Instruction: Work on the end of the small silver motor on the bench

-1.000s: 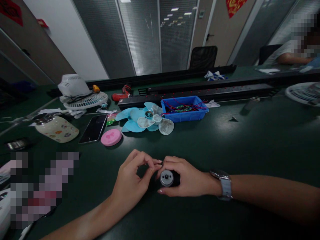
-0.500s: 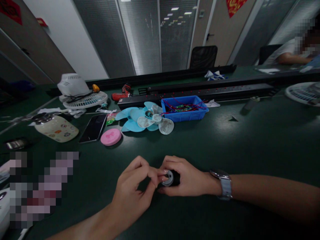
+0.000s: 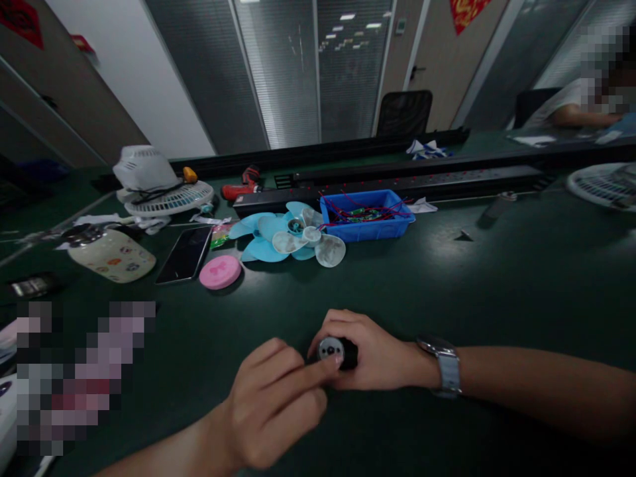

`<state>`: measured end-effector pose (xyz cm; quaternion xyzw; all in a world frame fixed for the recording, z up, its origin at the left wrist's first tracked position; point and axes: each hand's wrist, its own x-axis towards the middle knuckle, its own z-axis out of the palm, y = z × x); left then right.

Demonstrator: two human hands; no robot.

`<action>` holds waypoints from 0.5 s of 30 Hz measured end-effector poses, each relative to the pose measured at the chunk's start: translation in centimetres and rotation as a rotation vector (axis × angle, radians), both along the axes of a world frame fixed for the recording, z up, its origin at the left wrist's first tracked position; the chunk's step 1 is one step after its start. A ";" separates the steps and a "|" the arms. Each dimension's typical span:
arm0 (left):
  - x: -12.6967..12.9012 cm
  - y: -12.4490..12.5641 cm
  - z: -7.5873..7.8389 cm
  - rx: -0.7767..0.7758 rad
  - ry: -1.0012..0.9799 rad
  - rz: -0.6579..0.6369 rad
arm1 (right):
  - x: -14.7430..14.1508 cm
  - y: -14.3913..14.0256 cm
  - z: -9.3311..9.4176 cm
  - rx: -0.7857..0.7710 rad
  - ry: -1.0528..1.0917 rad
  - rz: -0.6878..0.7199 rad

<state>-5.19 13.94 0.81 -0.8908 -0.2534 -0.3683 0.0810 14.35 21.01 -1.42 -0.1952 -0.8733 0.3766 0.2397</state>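
My right hand (image 3: pixel 370 354) grasps the small motor (image 3: pixel 334 351) on the bench (image 3: pixel 497 278); my left hand (image 3: pixel 273 404), fingers curled, presses its cap. I think the motor could slip sideways.

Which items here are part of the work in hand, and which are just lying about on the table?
In hand:
small motor, held by the right hand
left hand, a fingertip touching the motor's metal end

Lying about:
fan blades
blue tray with wires
pink disc
phone
fan grille
red screwdriver
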 end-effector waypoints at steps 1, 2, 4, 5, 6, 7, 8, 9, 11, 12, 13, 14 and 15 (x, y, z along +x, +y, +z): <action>-0.1 -0.1 0.0 0.075 0.070 -0.024 | 0.0 0.0 0.0 -0.001 -0.001 0.005; -0.1 -0.2 0.0 0.133 0.124 -0.038 | 0.1 0.0 0.0 -0.001 -0.005 0.008; -0.2 -0.3 0.1 0.192 0.182 -0.033 | 0.1 0.1 0.0 -0.002 -0.014 0.010; -0.2 -0.4 0.1 0.198 0.195 -0.028 | 0.1 0.1 0.0 -0.004 -0.015 0.008; -0.2 -0.4 0.0 0.194 0.200 -0.025 | 0.1 0.1 0.0 -0.005 -0.015 0.008; -0.3 -0.3 0.0 0.185 0.195 -0.022 | 0.1 0.1 0.0 -0.006 -0.013 0.008; -0.3 -0.2 0.0 0.165 0.183 -0.021 | 0.1 0.1 0.0 -0.007 -0.010 0.009; -0.2 -0.1 0.1 0.138 0.160 -0.020 | 0.1 0.1 0.0 -0.006 -0.005 0.008; -0.2 0.1 0.2 0.074 0.092 -0.014 | 0.0 0.0 0.0 -0.005 0.002 0.002; -0.1 0.2 0.2 0.042 0.058 -0.005 | 0.0 0.0 0.0 -0.003 0.006 -0.002; 0.0 0.4 0.3 0.015 0.027 0.007 | 0.0 0.0 0.0 -0.003 0.008 -0.006; 0.1 0.4 0.3 -0.006 0.001 0.017 | 0.0 0.0 0.0 -0.002 0.010 -0.010; 0.2 0.5 0.4 -0.021 -0.021 0.027 | -0.1 0.0 0.0 -0.001 0.012 -0.012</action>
